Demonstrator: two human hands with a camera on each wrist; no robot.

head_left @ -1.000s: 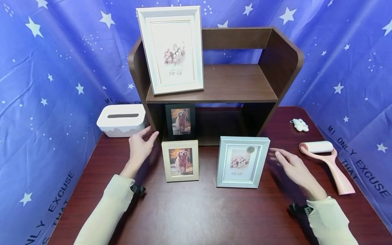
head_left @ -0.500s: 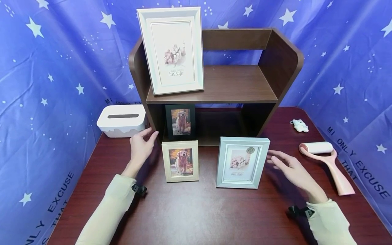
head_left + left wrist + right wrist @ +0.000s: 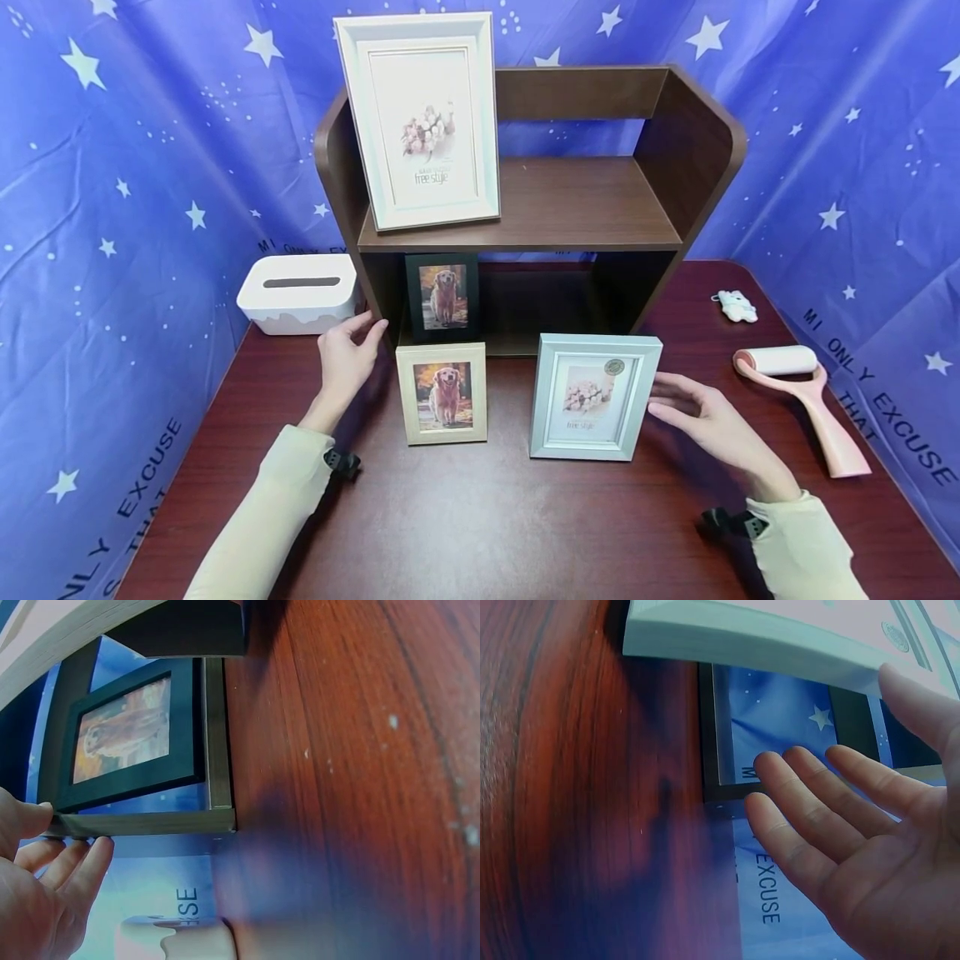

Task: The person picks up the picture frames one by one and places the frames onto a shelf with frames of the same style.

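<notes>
Pale-blue frame [image 3: 595, 397] beside our right hand [image 3: 712, 421]

Our right fingers [image 3: 802, 802] are spread and nearly straight, thumb well apart, with nothing in their hold; whether they touch the frame's edge we cannot tell. Our left hand [image 3: 347, 358] pinches the left side panel of the brown shelf [image 3: 585, 200]. We judge the step in hand to be a reach for the pale-blue frame, which stands on the tabletop [image 3: 480, 533] before the shelf's right half; next seems to call for closing our thumb and fingers on its edge.

A beige frame [image 3: 403, 396] stands apart on its left and could hinder a leftward slide. Behind that, a black frame [image 3: 412, 300] stands in the lower compartment; a larger white frame [image 3: 416, 121] is above. Lint roller [image 3: 813, 400] and white trinket [image 3: 737, 306] lie right, tissue box [image 3: 300, 292] left.
</notes>
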